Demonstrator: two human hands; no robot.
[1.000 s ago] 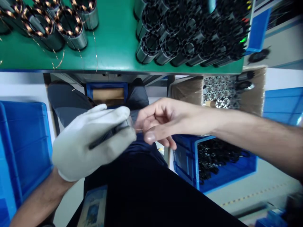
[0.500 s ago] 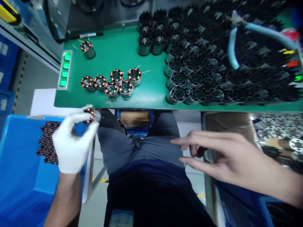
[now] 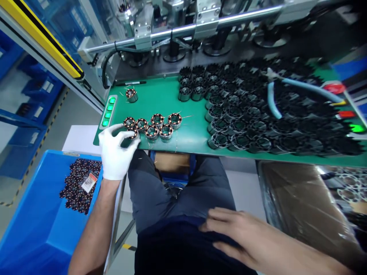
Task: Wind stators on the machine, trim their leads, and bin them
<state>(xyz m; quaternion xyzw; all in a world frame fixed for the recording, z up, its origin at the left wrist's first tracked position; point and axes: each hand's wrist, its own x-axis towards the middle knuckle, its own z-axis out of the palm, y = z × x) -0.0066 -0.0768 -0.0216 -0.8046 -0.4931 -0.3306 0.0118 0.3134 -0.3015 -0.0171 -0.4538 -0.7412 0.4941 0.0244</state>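
Observation:
My left hand (image 3: pixel 117 151), in a white glove, has its thumb and fingers around a copper-wound stator (image 3: pixel 133 133) at the front left edge of the green mat (image 3: pixel 195 133). The glove partly hides this stator. Right beside it, several more wound stators (image 3: pixel 151 131) stand in a loose cluster, some with thin wire ends sticking out. One wound stator (image 3: pixel 131 95) stands apart farther back. My bare right hand (image 3: pixel 232 235) hovers over my lap, its thumb apart from the fingers and nothing in it; it is somewhat blurred.
Rows of black unwound stator cores (image 3: pixel 237 118) fill the mat's right side, with blue-handled pliers (image 3: pixel 273 91) on top. Green-lit buttons (image 3: pixel 109 110) sit at the left. A blue bin (image 3: pixel 37 198) holds many wound stators. Machine fixtures (image 3: pixel 172 42) line the back.
My left hand has carried the stator from beyond the mat's front edge up to the cluster. My right hand has drawn closer to my body. The view has tilted up, showing more machinery.

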